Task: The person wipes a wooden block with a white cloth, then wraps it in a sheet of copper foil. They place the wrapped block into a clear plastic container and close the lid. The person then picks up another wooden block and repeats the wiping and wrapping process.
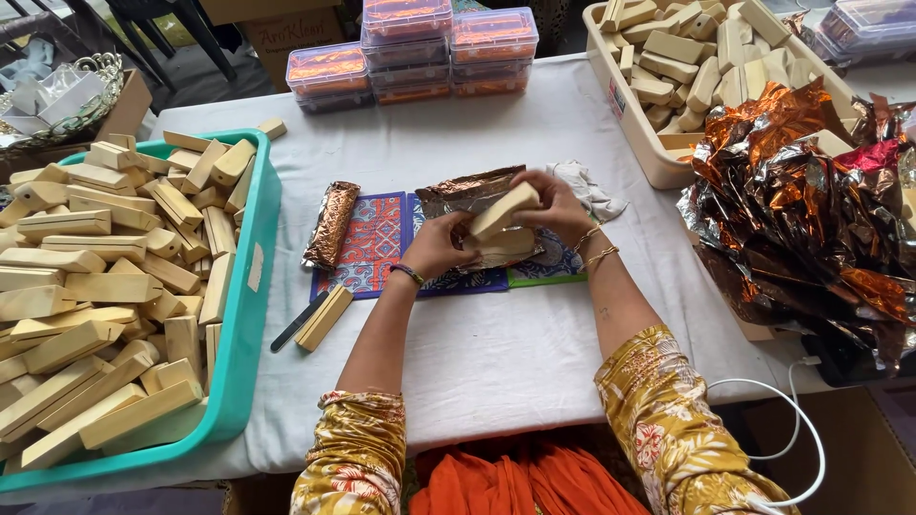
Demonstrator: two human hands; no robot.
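Observation:
My left hand (441,246) and my right hand (556,204) together hold a pale wooden block (504,210) tilted above a sheet of copper foil (465,191). The foil lies on patterned square mats (374,244) in the middle of the white table (515,353). A second pale block (506,242) lies on the foil under the held one. A block wrapped in copper foil (332,223) rests on the left edge of the mats. Another bare block (324,317) and a dark knife-like tool (294,326) lie on the cloth near my left forearm.
A teal bin (246,286) heaped with wooden blocks fills the left. A cream bin (630,124) of blocks stands at back right, beside a crumpled pile of copper and red foil sheets (801,210). Stacked clear plastic boxes (410,52) sit at the back. A white cable (792,420) hangs at right.

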